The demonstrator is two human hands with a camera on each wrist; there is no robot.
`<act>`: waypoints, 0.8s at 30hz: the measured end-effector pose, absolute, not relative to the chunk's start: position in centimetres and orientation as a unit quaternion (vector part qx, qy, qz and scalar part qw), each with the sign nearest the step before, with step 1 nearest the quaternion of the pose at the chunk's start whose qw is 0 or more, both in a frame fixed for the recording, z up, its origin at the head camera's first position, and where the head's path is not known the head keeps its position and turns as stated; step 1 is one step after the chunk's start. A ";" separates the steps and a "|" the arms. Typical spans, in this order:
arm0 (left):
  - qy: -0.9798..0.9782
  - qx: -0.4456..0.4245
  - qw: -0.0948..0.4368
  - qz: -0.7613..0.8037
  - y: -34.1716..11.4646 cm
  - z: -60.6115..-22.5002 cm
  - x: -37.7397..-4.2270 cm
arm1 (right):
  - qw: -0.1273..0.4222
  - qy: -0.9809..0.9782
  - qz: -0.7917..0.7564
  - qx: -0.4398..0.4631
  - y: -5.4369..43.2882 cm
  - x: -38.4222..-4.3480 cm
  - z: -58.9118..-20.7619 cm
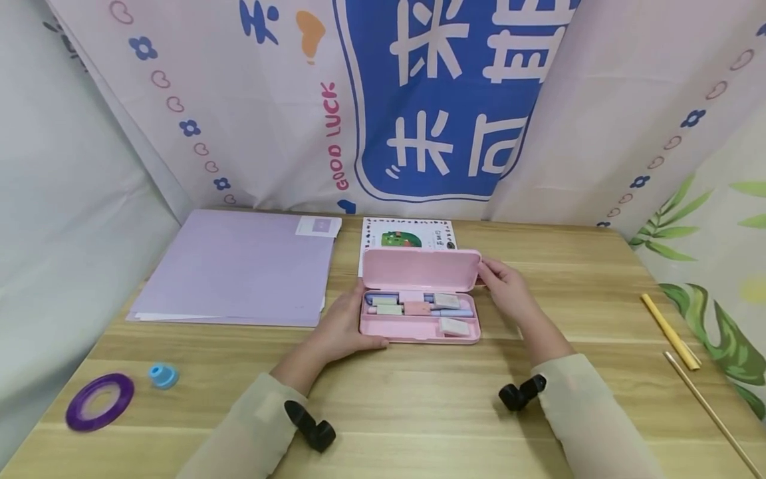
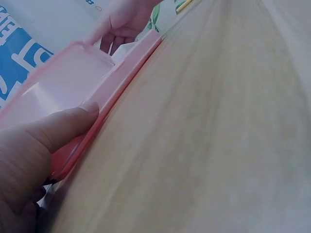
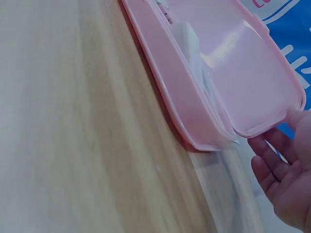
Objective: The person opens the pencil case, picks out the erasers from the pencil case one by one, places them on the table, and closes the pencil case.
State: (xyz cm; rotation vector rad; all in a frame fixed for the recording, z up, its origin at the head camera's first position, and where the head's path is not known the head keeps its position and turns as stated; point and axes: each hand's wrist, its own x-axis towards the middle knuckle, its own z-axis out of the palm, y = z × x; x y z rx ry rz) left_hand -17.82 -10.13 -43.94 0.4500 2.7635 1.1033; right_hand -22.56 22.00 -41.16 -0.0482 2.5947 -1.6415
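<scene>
A pink pencil case [image 1: 397, 326] lies on the table with its lid [image 1: 421, 269] raised. Inside are a pink eraser-like block [image 1: 417, 308], pale blocks in sleeves and a blue pen [image 1: 453, 313]; a white block [image 1: 453, 326] sits in the front compartment. My left hand [image 1: 339, 326] grips the case's left end, its thumb [image 2: 73, 124] along the front wall in the left wrist view. At the lid's right corner, my right hand [image 1: 505, 289] pinches the edge between thumb and fingers. In the right wrist view, the other fingers [image 3: 272, 170] are loosely bent below the lid.
Behind the case lies a white card [image 1: 374, 229] with a green picture. A purple folder [image 1: 239, 266] with papers lies at left, near a purple ring [image 1: 127, 399] and a blue cap-like piece [image 1: 163, 376]. A yellow stick [image 1: 670, 332] and a thin rod [image 1: 712, 412] lie at right.
</scene>
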 end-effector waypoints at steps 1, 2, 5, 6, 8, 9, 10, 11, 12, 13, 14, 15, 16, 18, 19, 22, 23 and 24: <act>0.918 0.149 0.068 0.361 -10.1 -43.9 -17.8 | 0.035 0.839 -0.543 0.000 21.8 -22.9 -41.4; 0.920 0.148 0.071 0.356 -10.1 -44.0 -17.8 | 0.034 0.834 -0.550 0.015 21.7 -23.2 -41.5; 0.923 0.147 0.077 0.346 -10.0 -44.0 -17.8 | 0.027 0.828 -0.557 0.051 21.3 -23.9 -42.1; 0.924 0.146 0.079 0.344 -10.1 -44.0 -17.8 | 0.024 0.828 -0.556 0.060 21.1 -24.1 -42.3; 0.926 0.145 0.081 0.340 -10.1 -44.0 -17.7 | 0.017 0.835 -0.546 0.067 21.0 -24.2 -42.5; 0.926 0.145 0.081 0.339 -10.2 -44.0 -17.7 | 0.013 0.844 -0.532 0.065 20.9 -24.2 -42.5; 0.926 0.146 0.082 0.338 -10.1 -44.0 -17.7 | 0.007 0.853 -0.518 0.062 21.0 -24.0 -42.6; 0.926 0.147 0.083 0.338 -10.1 -43.9 -17.7 | -0.001 0.862 -0.504 0.056 21.1 -23.7 -42.5; 0.925 0.149 0.082 0.339 -10.0 -43.9 -17.6 | -0.010 0.870 -0.491 0.047 21.1 -23.3 -42.4; 0.925 0.150 0.082 0.338 -10.0 -43.9 -17.6 | -0.021 0.880 -0.473 0.033 21.2 -22.9 -42.3; 0.925 0.151 0.081 0.338 -10.0 -43.8 -17.6 | -0.033 0.888 -0.458 0.014 21.2 -22.3 -42.2; 0.926 0.152 0.080 0.338 -10.0 -43.8 -17.7 | -0.037 0.895 -0.444 -0.004 21.3 -21.7 -42.2; 0.926 0.153 0.079 0.336 -10.0 -43.8 -17.7 | -0.033 0.900 -0.434 -0.021 21.3 -21.0 -42.1; 0.926 0.155 0.078 0.334 -10.1 -43.8 -17.8 | -0.020 0.908 -0.414 -0.059 21.3 -19.6 -42.0; 0.927 0.155 0.077 0.334 -10.1 -43.8 -17.8 | -0.011 0.911 -0.404 -0.079 21.2 -18.9 -42.1; 0.927 0.154 0.080 0.333 -10.1 -43.9 -17.9 | 0.021 0.918 -0.376 -0.124 21.0 -17.6 -42.2; 0.926 0.153 0.081 0.334 -10.1 -43.9 -17.9 | 0.021 0.919 -0.367 -0.140 20.9 -17.3 -42.3; 0.926 0.153 0.082 0.334 -10.1 -44.0 -17.9 | 0.022 0.921 -0.359 -0.153 20.9 -17.1 -42.4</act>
